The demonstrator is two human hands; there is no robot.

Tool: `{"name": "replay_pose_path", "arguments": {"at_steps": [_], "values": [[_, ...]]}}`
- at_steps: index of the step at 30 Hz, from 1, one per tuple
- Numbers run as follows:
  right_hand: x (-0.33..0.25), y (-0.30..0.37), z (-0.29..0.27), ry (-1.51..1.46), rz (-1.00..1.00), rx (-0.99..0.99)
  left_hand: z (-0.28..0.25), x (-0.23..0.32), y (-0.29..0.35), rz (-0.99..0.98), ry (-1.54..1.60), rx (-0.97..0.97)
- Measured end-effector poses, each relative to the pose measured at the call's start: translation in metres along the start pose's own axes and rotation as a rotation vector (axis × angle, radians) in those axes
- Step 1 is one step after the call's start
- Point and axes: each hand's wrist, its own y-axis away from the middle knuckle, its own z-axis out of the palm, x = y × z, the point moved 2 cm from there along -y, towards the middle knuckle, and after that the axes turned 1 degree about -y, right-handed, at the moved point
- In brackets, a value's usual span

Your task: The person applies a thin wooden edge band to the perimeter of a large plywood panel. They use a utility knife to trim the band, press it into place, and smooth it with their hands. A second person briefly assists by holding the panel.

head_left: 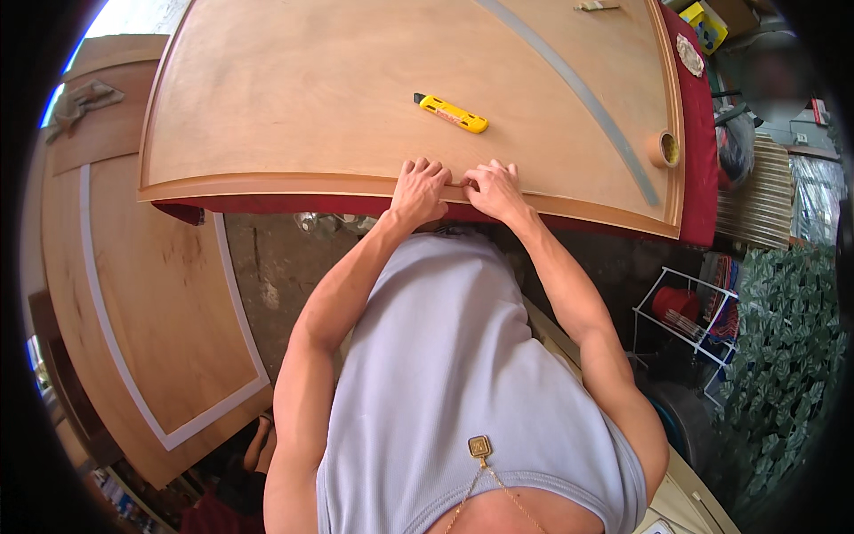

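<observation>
Panel (pixel 294 98), smooth wood, left hand (pixel 421 190), right hand (pixel 495 189), both half-curled, gripping raised edging (pixel 294 185)

A wood panel (pixel 294 107) and utility knife (pixel 452 114) suggest a workshop.

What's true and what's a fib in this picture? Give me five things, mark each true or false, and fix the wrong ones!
1. The left hand and right hand touch the board's near edge. True.
2. The left hand is gripping the yellow knife. False: the yellow knife lies on the board.
3. Red cloth shows beneath the board. True.
4. The grey strip is left of the knife. False: the grey strip is right of it.
5. The knife is yellow. True.
</observation>
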Motion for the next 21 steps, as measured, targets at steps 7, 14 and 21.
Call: {"name": "replay_pose_path", "arguments": {"at_steps": [7, 14, 21], "values": [[0.005, 0.004, -0.008, 0.011, -0.054, -0.02, 0.002, 0.008, -0.011, 0.056, -0.029, -0.049], [0.017, 0.011, -0.01, 0.064, 0.008, 0.067, 0.018, 0.023, -0.018, 0.067, 0.032, 0.021], [0.037, 0.025, -0.021, 0.021, 0.023, 0.041, 0.019, 0.033, -0.035, 0.061, -0.047, -0.11]]}}
